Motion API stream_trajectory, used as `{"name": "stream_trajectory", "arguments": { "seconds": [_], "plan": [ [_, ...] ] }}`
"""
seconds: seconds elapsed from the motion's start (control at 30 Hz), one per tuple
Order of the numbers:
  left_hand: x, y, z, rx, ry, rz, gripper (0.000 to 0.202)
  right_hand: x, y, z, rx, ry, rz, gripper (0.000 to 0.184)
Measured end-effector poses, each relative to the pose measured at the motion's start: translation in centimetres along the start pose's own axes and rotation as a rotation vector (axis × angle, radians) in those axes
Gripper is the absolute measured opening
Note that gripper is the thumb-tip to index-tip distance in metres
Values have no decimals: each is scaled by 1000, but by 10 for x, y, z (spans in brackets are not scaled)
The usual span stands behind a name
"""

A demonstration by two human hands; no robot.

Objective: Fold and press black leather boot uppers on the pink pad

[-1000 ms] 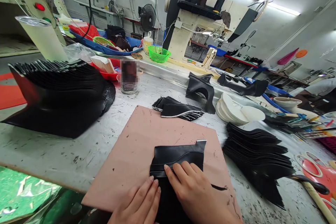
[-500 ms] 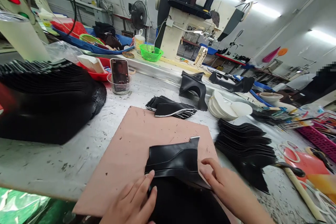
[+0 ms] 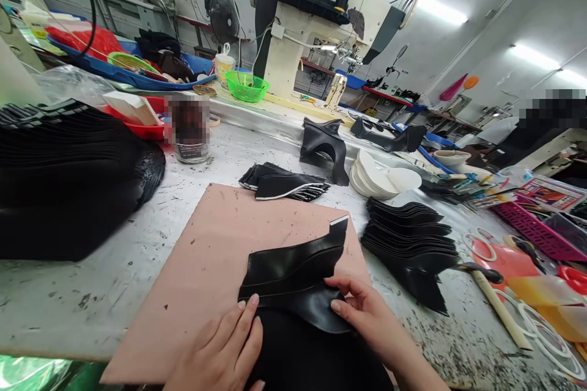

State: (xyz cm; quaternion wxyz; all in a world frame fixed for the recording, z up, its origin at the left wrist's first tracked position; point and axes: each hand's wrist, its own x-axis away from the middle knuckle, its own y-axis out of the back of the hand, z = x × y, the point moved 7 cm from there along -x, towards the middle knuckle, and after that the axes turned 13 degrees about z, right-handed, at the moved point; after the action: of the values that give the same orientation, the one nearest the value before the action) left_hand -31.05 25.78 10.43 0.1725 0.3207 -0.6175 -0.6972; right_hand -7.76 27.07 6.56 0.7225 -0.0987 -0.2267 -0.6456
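A black leather shoe piece (image 3: 293, 266) lies on a pink board (image 3: 215, 244) near the table's front edge. My left hand (image 3: 224, 348) rests flat on its left edge, fingers stretched out and pressing down. At the piece's right side my right hand (image 3: 367, 311) has curled fingers, pinching the folded edge of the leather. A larger black piece (image 3: 312, 354) lies under both hands towards me.
A tall stack of black pieces (image 3: 68, 177) stands at the left, and another stack (image 3: 413, 238) at the right of the board. Behind lie a small fan of black pieces (image 3: 282, 183), white insoles (image 3: 380, 178), a hammer (image 3: 495, 305), a glass jar (image 3: 190, 134) and a sewing machine (image 3: 312, 30).
My right hand left the top of the leather piece, swung out to the right, then took hold of its right edge. The view has shifted to the right.
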Motion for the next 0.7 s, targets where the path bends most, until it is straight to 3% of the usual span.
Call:
{"name": "stream_trajectory", "arguments": {
  "seconds": [0.13,0.4,0.47,0.57,0.7],
  "plan": [
    [-8,7,-6,-96,-87,-30,54,-9,1,0,-58,20,25,49],
    [-15,-1,-14,-140,-71,32,54,-17,5,5,-24,-10,-4,38],
    [-19,-3,-17,-134,-66,47,63,-18,6,4,-14,-27,-15,36],
    [-29,-8,-17,-84,-7,115,82,-19,6,3,0,-45,-23,34],
    [-44,-18,-23,-41,-23,248,78,-21,4,4,28,-35,-29,30]
  ]
}}
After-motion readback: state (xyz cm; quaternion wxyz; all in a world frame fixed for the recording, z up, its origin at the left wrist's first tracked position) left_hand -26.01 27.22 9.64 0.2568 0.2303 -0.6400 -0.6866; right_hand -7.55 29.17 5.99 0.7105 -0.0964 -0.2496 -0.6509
